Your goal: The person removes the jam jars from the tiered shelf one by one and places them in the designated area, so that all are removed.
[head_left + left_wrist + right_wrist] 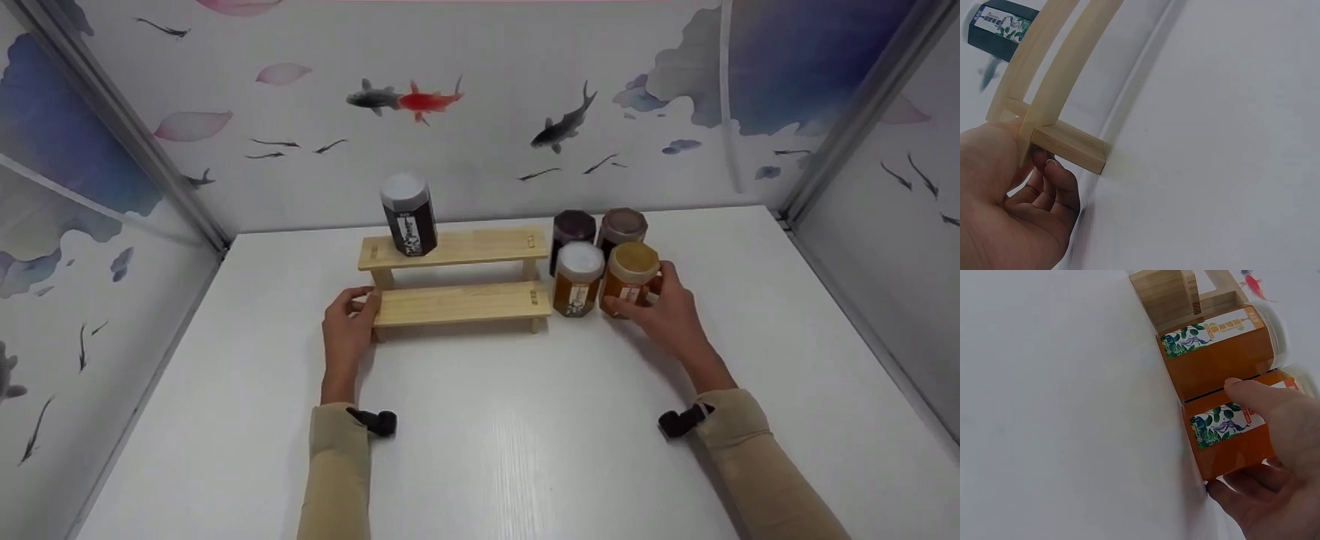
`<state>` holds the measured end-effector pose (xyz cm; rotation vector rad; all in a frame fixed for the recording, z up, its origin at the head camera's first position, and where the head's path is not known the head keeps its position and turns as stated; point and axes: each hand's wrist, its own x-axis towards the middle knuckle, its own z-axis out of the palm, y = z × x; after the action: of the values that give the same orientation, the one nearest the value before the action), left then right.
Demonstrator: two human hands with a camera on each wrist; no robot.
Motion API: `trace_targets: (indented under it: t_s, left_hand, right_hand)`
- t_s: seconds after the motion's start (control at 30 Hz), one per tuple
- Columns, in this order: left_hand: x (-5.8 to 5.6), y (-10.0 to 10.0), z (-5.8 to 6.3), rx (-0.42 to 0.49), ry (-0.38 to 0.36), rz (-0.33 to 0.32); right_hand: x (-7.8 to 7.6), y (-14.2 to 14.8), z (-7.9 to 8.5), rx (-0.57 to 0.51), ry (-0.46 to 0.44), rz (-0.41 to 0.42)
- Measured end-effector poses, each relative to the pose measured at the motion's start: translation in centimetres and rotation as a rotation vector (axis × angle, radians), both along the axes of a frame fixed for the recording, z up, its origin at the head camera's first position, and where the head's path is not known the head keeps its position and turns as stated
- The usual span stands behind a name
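My left hand (350, 321) grips the left end of the lower step of a two-step wooden rack (461, 306), thumb above and fingers curled near the leg, as the left wrist view shows. With my right hand (667, 311) I hold an amber jar (628, 283) with a yellowish lid, thumb on its front and fingers around the far side. Touching or nearly touching it on the left is another amber jar (577, 289) with a white lid. Both stand upright on the table. A dark jar (411, 217) with a white lid stands on the rack's upper step.
Behind the amber jars stand a jar with a dark purple lid (574, 225) and one with a brownish lid (624, 223). They sit close by the rack's right end. A printed back wall (480, 165) rises behind the white table (480, 435), with side panels left and right.
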<state>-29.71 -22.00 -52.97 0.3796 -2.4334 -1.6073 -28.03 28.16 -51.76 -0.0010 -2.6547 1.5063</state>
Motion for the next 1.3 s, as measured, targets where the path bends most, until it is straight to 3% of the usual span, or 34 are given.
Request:
trace_targets:
  t_s: [0.27,0.4,0.5,0.67,0.77,0.87,1.0,1.17,1.3]
  left_hand:
    - [0.1,-0.1,-0.1,-0.008,0.006,0.005]
    - [0.1,-0.2,-0.1,0.004,0.001,0.006]
    - [0.1,-0.2,-0.1,0.011,0.001,0.01]
    - [0.1,0.0,0.0,0.018,0.0,0.017]
    - [0.1,0.1,0.1,0.023,-0.008,0.008]
    - [0.2,0.1,0.0,0.023,-0.005,0.01]
    - [0.2,0.0,0.0,0.014,0.012,0.026]
    - [0.2,0.1,0.0,0.018,0.019,0.021]
    - [0.1,0.2,0.1,0.025,0.006,0.016]
  right_hand:
    - [0.0,0.0,-0.2,-0.008,-0.038,0.041]
    - [0.0,-0.3,0.6,-0.009,-0.005,0.036]
    - [0.0,-0.9,2.0,-0.021,0.08,-0.018]
    - [0.3,-2.9,4.8,-0.06,0.324,-0.136]
    - [0.6,-5.0,6.0,-0.076,0.466,-0.135]
    - [0.8,-8.0,6.7,-0.076,0.546,-0.076]
    - [0.1,-12.3,6.8,-0.078,0.576,0.074]
    - [-1.7,-17.4,6.3,-0.099,0.518,0.263]
    - [-3.2,-20.6,6.0,-0.117,0.433,0.318]
